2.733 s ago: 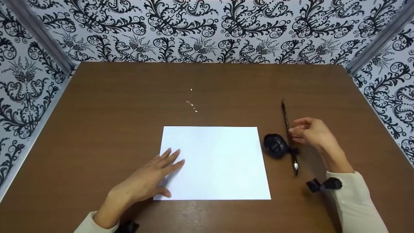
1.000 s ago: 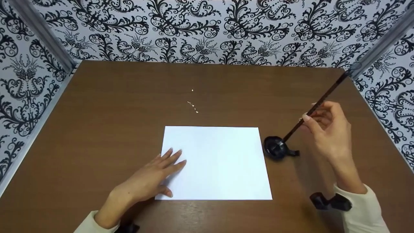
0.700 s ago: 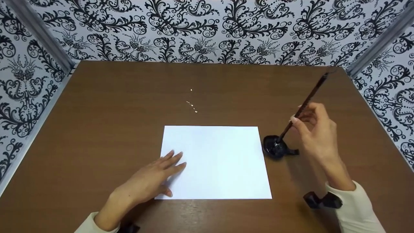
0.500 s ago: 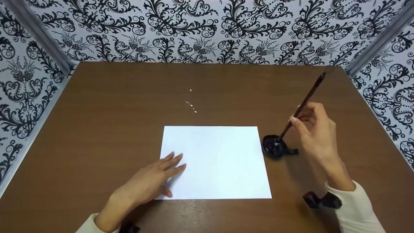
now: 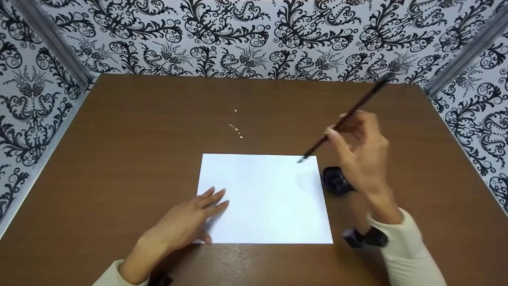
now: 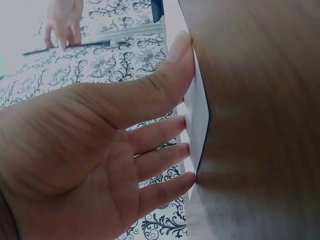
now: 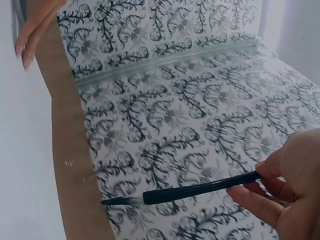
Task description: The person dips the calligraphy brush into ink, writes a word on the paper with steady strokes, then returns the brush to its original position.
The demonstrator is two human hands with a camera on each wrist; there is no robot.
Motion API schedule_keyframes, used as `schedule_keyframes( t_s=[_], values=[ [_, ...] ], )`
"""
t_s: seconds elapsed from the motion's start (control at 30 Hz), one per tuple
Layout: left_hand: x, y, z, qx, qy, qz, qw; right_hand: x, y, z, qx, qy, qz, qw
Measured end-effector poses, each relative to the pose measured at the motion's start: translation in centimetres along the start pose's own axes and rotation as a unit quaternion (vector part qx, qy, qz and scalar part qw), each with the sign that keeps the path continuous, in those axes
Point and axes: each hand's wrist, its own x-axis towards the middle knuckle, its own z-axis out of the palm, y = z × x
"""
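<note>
In the head view my right hand [image 5: 363,153] pinches a dark calligraphy brush [image 5: 362,102] between thumb and fingers. Its handle leans up to the right, and the tip hangs over the upper right corner of a white sheet of paper [image 5: 270,198]; the right wrist view shows the brush's [image 7: 185,191] bristles dark at the tip and paler near the handle. My left hand [image 5: 184,220] rests on the sheet's left edge, fingers spread. A small black ink dish [image 5: 335,180] stands just right of the sheet, its handle hidden behind my right hand and wrist.
Everything sits on a brown wooden table [image 5: 119,159]. A few small pale specks [image 5: 238,131] mark the surface beyond the paper. Walls with black-and-white scroll patterns [image 5: 246,39] enclose the back and sides.
My right hand picked up the brush, put its tip in the ink dish, then lifted it out and moved left over the paper. My left hand has stayed nearly still.
</note>
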Motion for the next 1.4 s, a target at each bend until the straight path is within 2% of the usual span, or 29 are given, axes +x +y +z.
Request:
schedule_keyframes(
  t_s=[0.23, 0.4, 0.6, 0.67, 0.83, 1.07, 1.23, 1.4],
  values=[
    [0.0, 0.0, 0.1, -0.003, 0.002, -0.002, 1.0, 0.2, 0.1, 5.4, 0.077, -0.019, -0.013, 0.997],
    [0.0, 0.0, 0.1, -0.001, 0.002, -0.003, 1.0, -0.2, 0.3, 8.8, 0.09, -0.04, -0.035, 0.994],
    [0.0, -0.1, 0.2, 0.002, 0.004, -0.008, 1.0, -0.6, 0.4, 12.4, 0.116, -0.062, -0.034, 0.991],
    [0.0, -0.1, 0.2, -0.001, 0.0, -0.011, 0.9999, -0.7, 0.6, 13.2, 0.106, -0.065, -0.039, 0.991],
    [-0.1, -0.1, 0.3, -0.013, -0.015, -0.02, 0.9996, -1.2, 1.5, 14.4, 0.063, -0.066, -0.053, 0.994],
    [-0.2, -0.1, 0.3, -0.027, -0.03, -0.019, 0.999, -1.9, 2.7, 14.6, 0.056, -0.068, -0.054, 0.995],
    [-0.2, -0.2, 0.4, -0.016, -0.035, -0.018, 0.9991, -1.8, 2.7, 14.6, 0.057, -0.076, -0.065, 0.993],
    [-0.3, 0.2, 0.3, 0.017, -0.02, -0.021, 0.9994, -1.8, 2.9, 14.8, 0.053, -0.076, -0.081, 0.992]
  ],
)
